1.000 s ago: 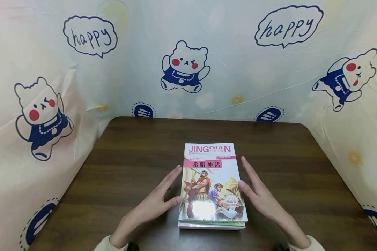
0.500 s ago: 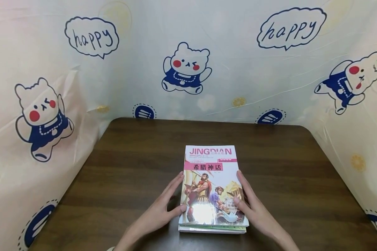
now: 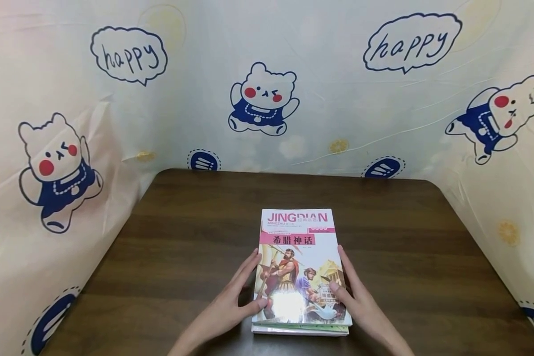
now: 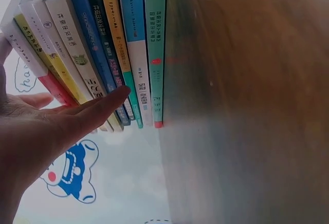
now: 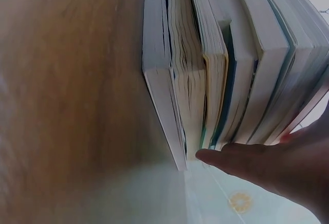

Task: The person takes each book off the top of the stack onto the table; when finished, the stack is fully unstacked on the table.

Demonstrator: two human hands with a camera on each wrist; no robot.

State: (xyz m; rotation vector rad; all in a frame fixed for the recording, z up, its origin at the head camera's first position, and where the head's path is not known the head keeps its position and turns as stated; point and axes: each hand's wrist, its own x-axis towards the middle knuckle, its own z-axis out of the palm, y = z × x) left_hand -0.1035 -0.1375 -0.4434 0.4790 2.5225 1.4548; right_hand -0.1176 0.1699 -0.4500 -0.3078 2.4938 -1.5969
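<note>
A stack of several books stands on the table, with a white and pink book (image 3: 300, 254) on top whose cover shows illustrated figures. My left hand (image 3: 231, 304) lies along the stack's left side, its thumb on the cover's edge. On the opposite side my right hand (image 3: 360, 306) rests with straight fingers, its thumb over the cover. In the left wrist view, colourful spines (image 4: 82, 29) line up beside my extended fingers. The right wrist view shows the pale page edges (image 5: 190, 80), slightly uneven, with my fingertips right at them. Lower books are mostly hidden from above.
Dark brown wooden tabletop (image 3: 196, 222) surrounds the stack on all sides. Behind and beside it hangs a pale cloth (image 3: 329, 99) printed with cartoon bears and "happy" bubbles.
Both hands have come in against the stack's sides, the right one moving left from beside it. Both thumbs now reach further over the cover. The head view has shifted slightly.
</note>
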